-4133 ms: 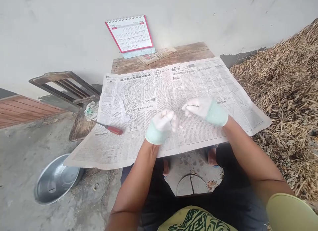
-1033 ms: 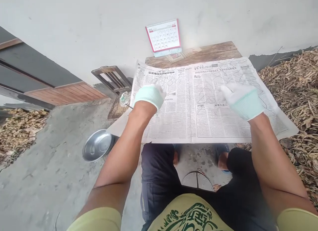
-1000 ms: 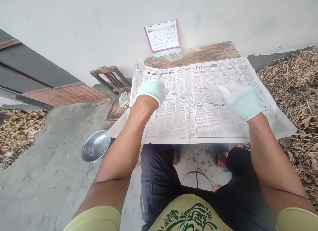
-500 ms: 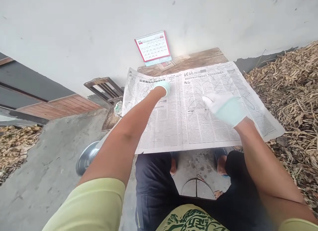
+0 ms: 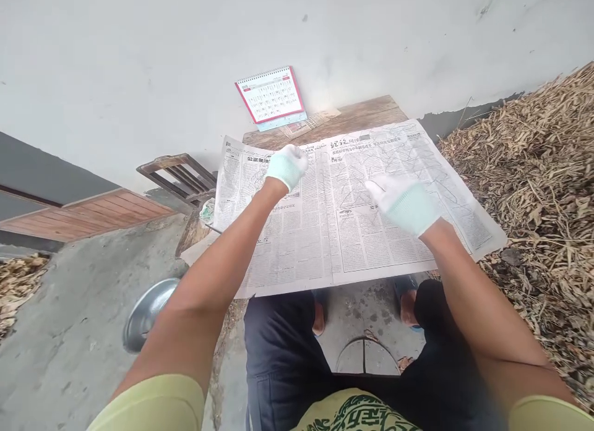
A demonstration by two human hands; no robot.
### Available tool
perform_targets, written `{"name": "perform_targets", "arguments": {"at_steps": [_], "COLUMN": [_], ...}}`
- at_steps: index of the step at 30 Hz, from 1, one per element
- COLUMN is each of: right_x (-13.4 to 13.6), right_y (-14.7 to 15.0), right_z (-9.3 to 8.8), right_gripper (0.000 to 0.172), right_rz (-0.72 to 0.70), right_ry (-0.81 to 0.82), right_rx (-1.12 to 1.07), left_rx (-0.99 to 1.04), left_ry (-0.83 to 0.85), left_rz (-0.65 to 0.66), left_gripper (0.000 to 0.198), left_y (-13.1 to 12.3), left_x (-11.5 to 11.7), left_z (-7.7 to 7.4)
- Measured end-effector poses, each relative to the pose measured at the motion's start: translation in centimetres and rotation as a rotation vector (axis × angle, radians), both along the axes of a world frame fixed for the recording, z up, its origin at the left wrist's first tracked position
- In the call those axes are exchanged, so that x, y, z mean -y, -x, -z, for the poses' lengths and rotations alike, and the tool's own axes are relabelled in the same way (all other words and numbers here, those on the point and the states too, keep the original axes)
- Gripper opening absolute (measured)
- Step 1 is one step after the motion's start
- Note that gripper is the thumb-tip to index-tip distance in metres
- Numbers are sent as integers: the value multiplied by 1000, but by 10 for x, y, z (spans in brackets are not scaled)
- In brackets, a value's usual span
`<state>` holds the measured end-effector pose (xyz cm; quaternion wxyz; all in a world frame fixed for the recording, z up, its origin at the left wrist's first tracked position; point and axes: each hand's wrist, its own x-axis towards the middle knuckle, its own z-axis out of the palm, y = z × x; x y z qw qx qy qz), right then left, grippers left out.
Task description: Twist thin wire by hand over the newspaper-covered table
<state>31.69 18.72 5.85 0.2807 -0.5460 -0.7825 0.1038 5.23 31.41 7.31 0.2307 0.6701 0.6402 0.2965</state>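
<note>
A wide sheet of newspaper (image 5: 297,245) is spread over a wooden table, its near edge hanging over my knees. Dark curving lines are scrawled across the upper part of both its pages. My left hand (image 5: 288,165), in a white glove with a pale green cuff, is closed over the upper left page; whatever its fingers hold, if anything, is hidden. On the right page rests my right hand (image 5: 401,199), gloved the same way, its thumb apart and the other fingers partly out of sight.
A desk calendar (image 5: 271,97) with a red border stands at the table's (image 5: 366,112) back, against the white wall. Left of the table are a wooden chair (image 5: 179,174) and a metal basin (image 5: 148,313). Dry leaves (image 5: 533,190) are heaped on the right.
My left hand has tilted up, so its closed glove shows where only the cuff was visible before. My right hand stays on the paper. The whole view has shifted slightly.
</note>
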Motion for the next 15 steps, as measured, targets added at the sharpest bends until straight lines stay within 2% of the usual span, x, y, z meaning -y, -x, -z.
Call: {"name": "perform_targets", "arguments": {"at_steps": [1,3,5,8,11,15], "right_x": [0,1,1,3,5,6], "right_y": [2,7,11,16,18,19], "right_z": [0,1,2,3,1,2], "right_gripper": [45,47,44,27,21,22], "right_rz": [40,72,28,-79,-149,-147], "right_ry": [35,122,247,462,545,524], "right_rx": [-56,-203,-365,-547,-710,-874], "left_rx": [43,330,530,739,839,869], "left_ry": [-37,-65,-49,21,103,173], "left_rz": [-1,2,18,69,154,251], "left_gripper": [13,9,11,13,18,19], "left_y": [-2,-8,-16,-25,-29,-28], "left_x": [13,41,70,106,127,135], "left_z": [-4,-7,-5,7,19,29]}}
